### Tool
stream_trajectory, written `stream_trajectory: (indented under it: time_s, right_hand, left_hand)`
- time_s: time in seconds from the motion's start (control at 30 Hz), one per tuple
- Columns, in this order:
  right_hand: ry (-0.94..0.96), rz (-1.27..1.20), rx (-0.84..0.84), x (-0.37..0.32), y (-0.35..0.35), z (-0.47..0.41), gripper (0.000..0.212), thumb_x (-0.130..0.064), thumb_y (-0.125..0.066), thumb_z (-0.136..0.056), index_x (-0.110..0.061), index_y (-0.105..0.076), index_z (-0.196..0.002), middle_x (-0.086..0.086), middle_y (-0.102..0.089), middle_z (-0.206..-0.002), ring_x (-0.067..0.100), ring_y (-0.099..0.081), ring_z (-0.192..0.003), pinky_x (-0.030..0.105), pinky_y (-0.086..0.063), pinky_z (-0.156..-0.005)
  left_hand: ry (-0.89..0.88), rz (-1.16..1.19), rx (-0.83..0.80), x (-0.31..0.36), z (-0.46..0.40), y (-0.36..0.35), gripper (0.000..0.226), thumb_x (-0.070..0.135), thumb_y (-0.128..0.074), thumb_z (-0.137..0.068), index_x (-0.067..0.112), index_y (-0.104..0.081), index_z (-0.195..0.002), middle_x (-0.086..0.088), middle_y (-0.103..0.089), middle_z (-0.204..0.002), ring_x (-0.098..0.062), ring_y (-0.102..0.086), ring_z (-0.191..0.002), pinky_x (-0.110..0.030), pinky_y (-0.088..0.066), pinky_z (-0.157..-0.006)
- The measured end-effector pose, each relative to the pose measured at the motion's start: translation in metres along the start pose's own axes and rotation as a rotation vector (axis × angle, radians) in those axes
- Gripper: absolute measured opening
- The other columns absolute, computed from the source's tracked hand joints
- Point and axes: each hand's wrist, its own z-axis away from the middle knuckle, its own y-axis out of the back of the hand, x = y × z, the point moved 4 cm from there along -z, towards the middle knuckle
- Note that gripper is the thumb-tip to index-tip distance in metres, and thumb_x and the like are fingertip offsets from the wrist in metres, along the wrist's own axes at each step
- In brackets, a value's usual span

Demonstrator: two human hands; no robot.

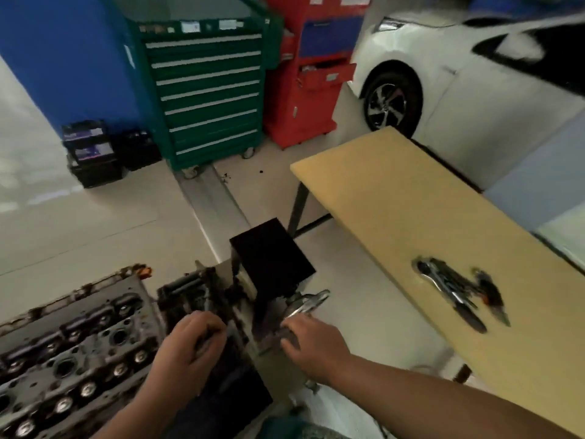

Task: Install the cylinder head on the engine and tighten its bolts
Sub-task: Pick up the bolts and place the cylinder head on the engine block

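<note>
The cylinder head (72, 353) lies near left, valve side up; the left hand (190, 343) curls round a dark engine part (202, 299) beside it. The right hand (313, 343) grips a blurred metal piece (285, 335). The head is probably heavy, rigid and greasy, best lifted by both ends.

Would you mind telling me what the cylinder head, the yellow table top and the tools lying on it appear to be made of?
Cylinder head: looks like cast metal, dull grey and grimy, with shiny round metal parts set in rows.
Table top: a matte, pale yellow flat board, possibly wood or laminate; the blur leaves it open.
Tools: apparently polished steel, given bright glints, with dark parts that may be grips.
</note>
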Motion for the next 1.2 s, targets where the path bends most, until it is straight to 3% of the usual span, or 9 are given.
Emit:
stream_trajectory:
  time_s: [0.13, 0.27, 0.4, 0.47, 0.57, 0.67, 0.77, 1.0, 1.2]
  right_hand:
    - [-0.233, -0.098, 0.133, 0.128, 0.020, 0.048, 0.039, -0.053, -0.037, -0.096, -0.036, -0.062, -0.120, -0.012, -0.069, -0.116, 0.013, -0.066, -0.102, 0.032, -0.052, -0.081]
    - [-0.492, -0.137, 0.307, 0.253, 0.054, 0.083, 0.029, -0.047, -0.048, -0.097, -0.037, -0.065, -0.119, -0.015, -0.074, -0.105, 0.009, -0.069, -0.092, 0.028, -0.050, -0.073]
    - [-0.794, -0.140, 0.382, 0.370, 0.096, 0.100, 0.016, -0.037, -0.050, -0.100, -0.036, -0.065, -0.107, -0.011, -0.071, -0.089, 0.015, -0.062, -0.073, 0.033, -0.055, -0.064]
    - [-0.873, -0.133, 0.360, 0.418, 0.112, 0.097, 0.019, -0.031, -0.049, -0.101, -0.033, -0.069, -0.103, -0.002, -0.073, -0.097, 0.023, -0.066, -0.082, 0.034, -0.057, -0.069]
    - [-0.921, -0.092, 0.281, 0.476, 0.127, 0.080, 0.027, -0.023, -0.047, -0.102, -0.024, -0.072, -0.113, 0.007, -0.070, -0.115, 0.029, -0.066, -0.102, 0.035, -0.052, -0.073]
    - [-0.929, -0.082, 0.123, 0.518, 0.130, 0.055, 0.033, -0.022, -0.045, -0.105, -0.021, -0.064, -0.132, 0.011, -0.058, -0.136, 0.031, -0.059, -0.120, 0.043, -0.054, -0.092]
    - [-0.841, -0.022, -0.063, 0.547, 0.119, 0.035, 0.039, -0.041, -0.048, -0.106, -0.021, -0.059, -0.137, 0.009, -0.060, -0.134, 0.031, -0.056, -0.124, 0.047, -0.046, -0.105]
    - [-0.782, -0.024, -0.137, 0.586, 0.103, 0.018, 0.066, -0.064, -0.064, -0.091, -0.022, -0.052, -0.140, 0.006, -0.062, -0.132, 0.034, -0.055, -0.125, 0.056, -0.039, -0.108]
    - [-0.875, -0.108, -0.158, 0.597, 0.100, 0.012, 0.046, -0.059, -0.062, -0.095, -0.018, -0.064, -0.116, 0.005, -0.065, -0.103, 0.032, -0.057, -0.108, 0.053, -0.037, -0.103]
  left_hand:
    - [0.003, 0.095, -0.146, 0.060, -0.041, -0.092, 0.024, 0.021, -0.075, -0.094, 0.043, -0.066, -0.096, 0.018, -0.067, -0.095, -0.008, -0.066, -0.084, -0.032, -0.056, -0.073]
    - [0.126, 0.189, -0.307, 0.099, -0.077, -0.175, 0.022, 0.022, -0.074, -0.096, 0.043, -0.068, -0.101, 0.009, -0.072, -0.095, -0.012, -0.068, -0.079, -0.022, -0.053, -0.065]
    - [0.432, 0.312, -0.389, 0.109, -0.111, -0.244, 0.012, 0.020, -0.070, -0.100, 0.032, -0.075, -0.100, -0.001, -0.077, -0.091, -0.021, -0.073, -0.081, -0.043, -0.060, -0.080]
    - [0.569, 0.390, -0.366, 0.106, -0.122, -0.268, 0.010, 0.015, -0.067, -0.102, 0.020, -0.075, -0.105, -0.009, -0.078, -0.091, -0.028, -0.073, -0.079, -0.048, -0.059, -0.075]
    - [0.709, 0.476, -0.303, 0.096, -0.138, -0.291, 0.011, 0.012, -0.064, -0.103, 0.013, -0.075, -0.106, -0.017, -0.077, -0.089, -0.030, -0.069, -0.073, -0.043, -0.055, -0.068]
    - [0.757, 0.479, -0.282, 0.090, -0.154, -0.307, 0.018, 0.014, -0.064, -0.103, 0.019, -0.079, -0.094, -0.018, -0.078, -0.092, -0.027, -0.073, -0.072, -0.038, -0.056, -0.068]
    - [0.706, 0.364, -0.345, 0.086, -0.166, -0.325, 0.025, 0.017, -0.064, -0.102, 0.029, -0.079, -0.087, -0.011, -0.078, -0.088, -0.024, -0.070, -0.073, -0.038, -0.050, -0.069]
    - [0.732, 0.291, -0.402, 0.081, -0.180, -0.356, 0.026, 0.017, -0.065, -0.102, 0.029, -0.078, -0.082, -0.020, -0.076, -0.086, -0.029, -0.066, -0.074, -0.039, -0.050, -0.069]
    - [0.831, 0.315, -0.388, 0.088, -0.173, -0.370, 0.034, 0.013, -0.064, -0.102, 0.025, -0.078, -0.073, -0.012, -0.076, -0.080, -0.022, -0.072, -0.063, -0.036, -0.053, -0.066]
